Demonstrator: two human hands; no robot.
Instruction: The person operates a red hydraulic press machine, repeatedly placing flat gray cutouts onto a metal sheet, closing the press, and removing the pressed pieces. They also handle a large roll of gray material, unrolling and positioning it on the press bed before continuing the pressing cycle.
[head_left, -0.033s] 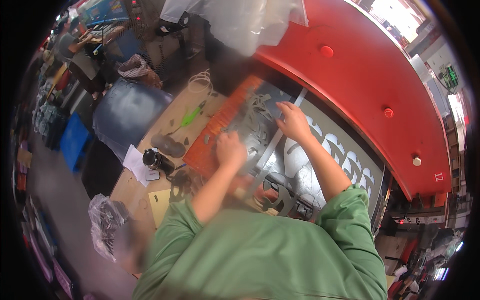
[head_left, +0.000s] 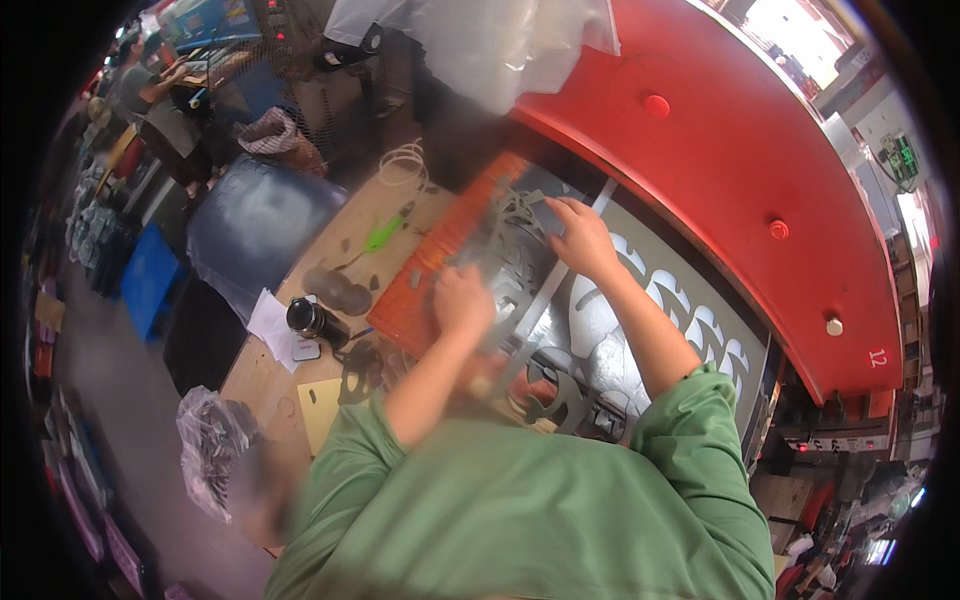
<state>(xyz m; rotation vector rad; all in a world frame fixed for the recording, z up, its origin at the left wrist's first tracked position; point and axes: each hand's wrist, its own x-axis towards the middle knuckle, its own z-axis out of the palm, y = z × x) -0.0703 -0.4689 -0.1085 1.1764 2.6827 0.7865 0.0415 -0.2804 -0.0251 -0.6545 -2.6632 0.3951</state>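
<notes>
Pressing down on a grey sheet (head_left: 560,300) with cut-out leaf shapes, both hands work over the red-framed machine bed. The left hand (head_left: 462,300) rests on the sheet's near-left part, beside the orange cutting board (head_left: 420,290); it is blurred, so I cannot tell whether its fingers are curled or flat. The right hand (head_left: 583,240) lies farther away, its fingers (head_left: 556,212) pinching a tangle of grey offcut strips (head_left: 515,212). Beyond the left fingers, on the bench (head_left: 350,250), sit a green tool (head_left: 381,236) and a black cylinder (head_left: 308,318). Thin webs between the cut-outs could tear if the strips are pulled sharply, and loose pieces could slide off.
</notes>
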